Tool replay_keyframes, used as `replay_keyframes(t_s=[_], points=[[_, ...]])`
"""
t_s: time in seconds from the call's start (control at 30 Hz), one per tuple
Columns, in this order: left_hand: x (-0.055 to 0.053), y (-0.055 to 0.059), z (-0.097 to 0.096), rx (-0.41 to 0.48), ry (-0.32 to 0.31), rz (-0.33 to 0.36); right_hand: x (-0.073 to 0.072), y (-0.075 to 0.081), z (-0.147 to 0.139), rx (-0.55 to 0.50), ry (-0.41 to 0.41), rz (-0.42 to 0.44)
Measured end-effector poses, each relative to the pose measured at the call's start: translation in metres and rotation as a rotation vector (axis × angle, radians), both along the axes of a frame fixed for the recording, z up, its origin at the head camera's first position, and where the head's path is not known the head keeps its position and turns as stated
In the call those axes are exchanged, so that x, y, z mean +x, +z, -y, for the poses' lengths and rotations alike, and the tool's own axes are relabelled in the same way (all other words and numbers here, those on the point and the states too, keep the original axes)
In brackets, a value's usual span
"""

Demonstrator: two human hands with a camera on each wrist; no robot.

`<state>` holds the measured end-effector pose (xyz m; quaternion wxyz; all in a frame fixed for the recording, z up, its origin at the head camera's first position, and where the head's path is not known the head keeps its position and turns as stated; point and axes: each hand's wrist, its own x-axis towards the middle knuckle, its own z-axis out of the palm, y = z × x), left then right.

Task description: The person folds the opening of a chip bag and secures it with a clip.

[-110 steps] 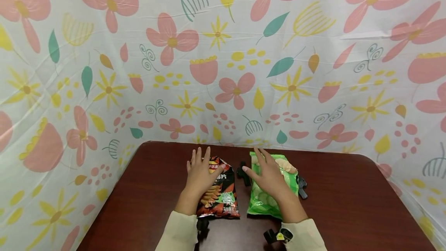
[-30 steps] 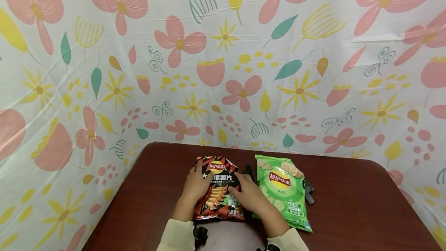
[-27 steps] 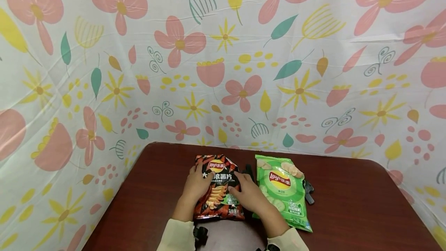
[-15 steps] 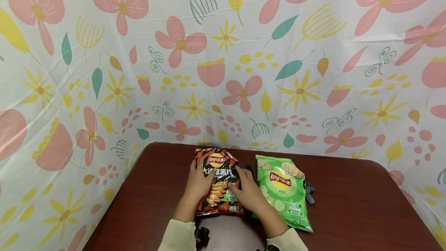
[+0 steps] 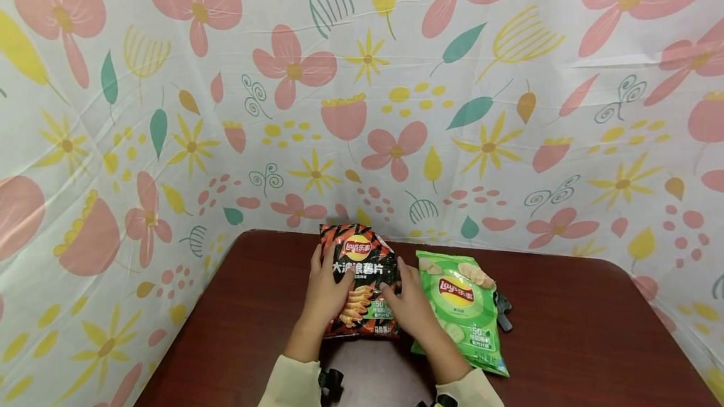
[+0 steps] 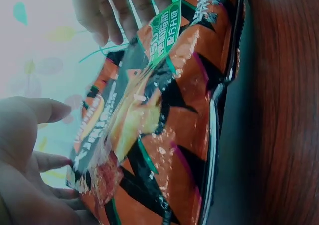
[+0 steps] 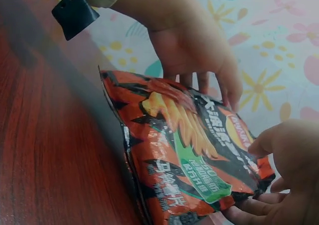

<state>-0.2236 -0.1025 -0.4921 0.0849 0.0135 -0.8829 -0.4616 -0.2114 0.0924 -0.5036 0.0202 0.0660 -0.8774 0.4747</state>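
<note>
A red-and-black bag of potato chips [image 5: 359, 281] is held between my two hands, tilted with its printed front facing me. My left hand [image 5: 326, 291] grips its left side, thumb on the front. On the opposite side my right hand [image 5: 411, 306] holds the bag, its thumb also on the front and the other fingers behind the edge. In the right wrist view, the bag's bottom seam [image 7: 130, 160] appears raised off the tabletop, with a shadow below. A green bag of potato chips [image 5: 458, 313] lies flat on the table just right of my right hand.
The dark red wooden table [image 5: 577, 325] carries everything. Partly under the green bag, a black object [image 5: 502, 311] sticks out on its right. A flower-printed cloth [image 5: 390, 80] hangs close behind the table's far edge.
My hands went from hovering over both bags to gripping the red-and-black bag's sides. Over the last second that bag has risen and moved away from me. The green bag lies still.
</note>
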Motion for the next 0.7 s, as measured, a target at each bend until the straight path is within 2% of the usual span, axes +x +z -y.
replay_keyframes(t_s=[0.27, 0.5, 0.7], points=[[0.003, 0.002, -0.005, -0.001, -0.014, -0.046, -0.004, 0.001, -0.006, -0.029, -0.003, -0.005], [0.004, 0.003, -0.009, 0.048, 0.001, -0.057, -0.006, 0.003, -0.01, -0.075, -0.029, -0.052], [0.004, 0.004, -0.013, 0.044, -0.001, -0.079, -0.007, 0.003, -0.014, -0.104, -0.032, -0.075]])
